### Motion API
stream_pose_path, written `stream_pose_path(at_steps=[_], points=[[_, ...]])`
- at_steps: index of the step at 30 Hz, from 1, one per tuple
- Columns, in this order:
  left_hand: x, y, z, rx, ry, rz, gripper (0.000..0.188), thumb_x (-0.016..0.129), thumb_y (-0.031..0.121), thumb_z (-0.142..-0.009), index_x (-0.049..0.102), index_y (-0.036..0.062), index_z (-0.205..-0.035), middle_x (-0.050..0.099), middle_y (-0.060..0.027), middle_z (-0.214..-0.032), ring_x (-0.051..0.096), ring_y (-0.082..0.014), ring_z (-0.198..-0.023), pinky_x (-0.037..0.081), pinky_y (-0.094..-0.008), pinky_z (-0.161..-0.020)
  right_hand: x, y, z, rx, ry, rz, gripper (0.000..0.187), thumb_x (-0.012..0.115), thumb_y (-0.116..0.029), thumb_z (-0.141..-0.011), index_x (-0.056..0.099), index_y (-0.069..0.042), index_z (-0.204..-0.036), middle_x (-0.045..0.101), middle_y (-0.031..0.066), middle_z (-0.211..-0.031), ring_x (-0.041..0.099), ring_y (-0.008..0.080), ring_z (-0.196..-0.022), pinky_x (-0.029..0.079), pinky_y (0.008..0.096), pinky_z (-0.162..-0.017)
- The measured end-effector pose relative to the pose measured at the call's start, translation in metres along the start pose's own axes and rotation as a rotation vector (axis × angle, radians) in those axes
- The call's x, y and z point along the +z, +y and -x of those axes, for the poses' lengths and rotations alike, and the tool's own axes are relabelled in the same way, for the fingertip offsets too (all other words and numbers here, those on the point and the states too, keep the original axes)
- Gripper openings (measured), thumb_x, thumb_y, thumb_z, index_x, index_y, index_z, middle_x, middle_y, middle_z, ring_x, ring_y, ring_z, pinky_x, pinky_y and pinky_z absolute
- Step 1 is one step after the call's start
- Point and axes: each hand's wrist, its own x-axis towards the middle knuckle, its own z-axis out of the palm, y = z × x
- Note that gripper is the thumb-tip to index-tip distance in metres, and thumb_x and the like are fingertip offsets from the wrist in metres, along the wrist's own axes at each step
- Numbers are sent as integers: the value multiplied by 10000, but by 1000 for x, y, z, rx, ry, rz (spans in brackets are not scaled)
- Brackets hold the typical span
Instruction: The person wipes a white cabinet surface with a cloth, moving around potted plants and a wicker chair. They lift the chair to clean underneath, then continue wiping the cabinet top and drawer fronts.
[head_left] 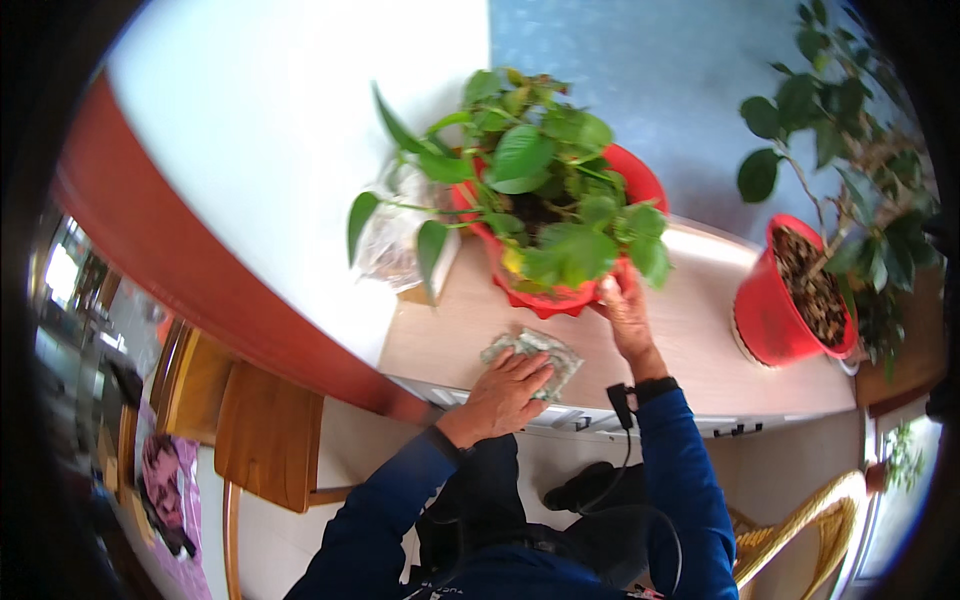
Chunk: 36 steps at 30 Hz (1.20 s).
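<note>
My left hand (pixel 505 392) presses flat on a crumpled grey-green cloth (pixel 548 352) lying on the light wooden shelf top (pixel 690 345). My right hand (pixel 627 312) grips the front rim of a red pot (pixel 545 298) that holds a leafy green plant (pixel 545 190). This pot stands just behind the cloth. Both my sleeves are dark blue, and a black band sits on each wrist.
A second red pot (pixel 775 315) with soil and a taller plant (pixel 860 170) stands to the right. A clear plastic bag (pixel 395 235) lies left of the first pot. A wooden chair (pixel 265 425) is at lower left, a wicker chair (pixel 800 535) at lower right.
</note>
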Motion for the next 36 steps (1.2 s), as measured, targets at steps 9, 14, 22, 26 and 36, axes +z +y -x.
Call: stream_pose_path(at_steps=[9, 14, 22, 26, 36], points=[[0, 0, -2, -12, -22, -17, 611, 656, 355, -934, 569, 26, -1441, 487, -179, -1562, 507, -357, -1344, 264, -531, -1228, 6, 1, 33, 14, 199, 642, 765, 752, -369, -965, 440, 67, -1510, 569, 263, -1450, 553, 345, -1357, 454, 397, -1109], [9, 5, -12, -13, -26, -4, 634, 652, 361, -932, 541, 27, -1460, 461, -199, -1578, 481, -381, -1383, 254, -565, -1226, -9, -6, 89, -73, 223, 849, 734, 776, -291, -948, 440, -22, -1543, 548, 228, -1484, 558, 336, -1357, 503, 447, -1070], [44, 63, -96, 112, -72, 118, 589, 671, 318, -918, 575, 15, -1414, 445, -226, -1575, 454, -379, -1422, 264, -570, -1211, -29, -36, 148, -16, 289, 1006, 684, 772, -262, -930, 492, 38, -1477, 515, 296, -1494, 519, 427, -1389, 445, 450, -1144], [34, 64, -94, 221, 22, 203, 481, 720, 216, -877, 655, 16, -1309, 514, -228, -1510, 508, -397, -1361, 326, -561, -1178, -32, -45, 154, -19, 239, 1138, 681, 771, -283, -930, 507, 37, -1470, 512, 305, -1498, 503, 449, -1398, 437, 456, -1153], [-17, -29, -4, 120, 201, 57, 348, 716, 47, -841, 696, 10, -1186, 615, -225, -1346, 575, -445, -1235, 497, -503, -1060, -43, -13, 97, 3, -306, 1537, 640, 552, -444, -1036, 447, -88, -1558, 378, 260, -1626, 311, 463, -1527, 241, 564, -1254]])
